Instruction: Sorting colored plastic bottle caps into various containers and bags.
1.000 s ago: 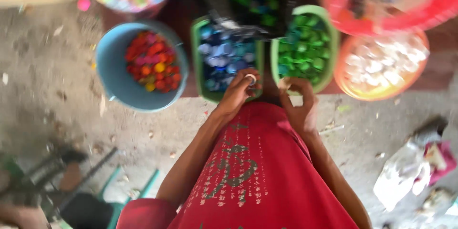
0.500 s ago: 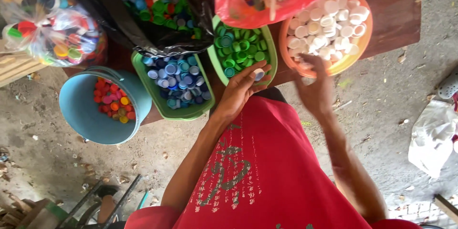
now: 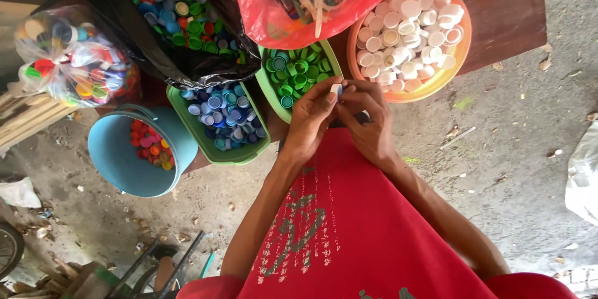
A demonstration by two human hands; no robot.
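My left hand [image 3: 310,121] and my right hand [image 3: 369,118] meet in front of my red shirt, fingertips together. Both pinch a small white bottle cap [image 3: 336,89] between them. The hands hover over the near edge of a green tray of green caps [image 3: 270,90]. An orange bowl heaped with white caps [image 3: 462,56] stands just beyond my right hand. A green tray of blue caps [image 3: 240,154] lies left of my left hand.
A blue bucket [image 3: 115,162] holding red and mixed caps stands on the ground at left. On the brown table [image 3: 504,6] lie a black bag of mixed caps [image 3: 174,12], a red bag with white spoons [image 3: 261,15] and a clear bag of caps [image 3: 68,56]. A white bag [image 3: 585,174] lies at right.
My right hand came back from near the orange bowl and joined my left hand on the white cap. The view has shifted, so the containers sit further left in the frame.
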